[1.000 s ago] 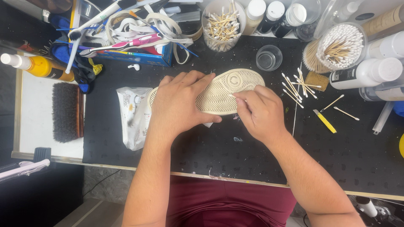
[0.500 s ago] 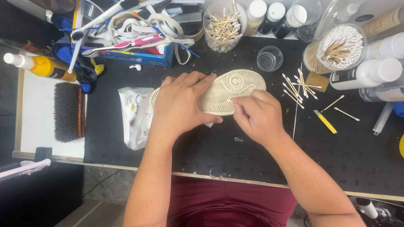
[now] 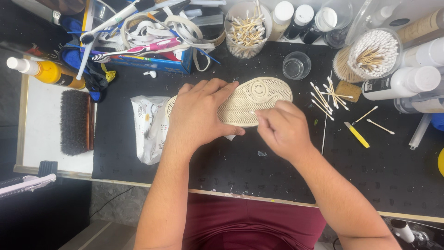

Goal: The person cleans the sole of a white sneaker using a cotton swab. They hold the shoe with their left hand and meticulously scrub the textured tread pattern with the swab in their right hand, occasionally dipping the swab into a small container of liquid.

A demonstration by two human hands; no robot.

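Observation:
A shoe lies sole-up on the black mat; its cream ridged sole (image 3: 259,97) points to the right. My left hand (image 3: 201,115) lies flat over the heel half of the sole and presses it down. My right hand (image 3: 280,129) has its fingers pinched together at the sole's near edge, holding a thin stick whose tip touches the ridges; the stick is mostly hidden by the fingers. A crumpled white wipe packet (image 3: 148,127) lies just left of the shoe.
Loose cotton swabs (image 3: 326,97) and a yellow tool (image 3: 357,134) lie right of the shoe. A clear cup (image 3: 296,65), jars of swabs (image 3: 245,28) and white bottles (image 3: 402,83) line the back. A dark brush (image 3: 76,121) and an orange bottle (image 3: 46,71) sit at left.
My right hand has shifted slightly left and down along the sole's near edge. My left hand and the shoe have stayed in place.

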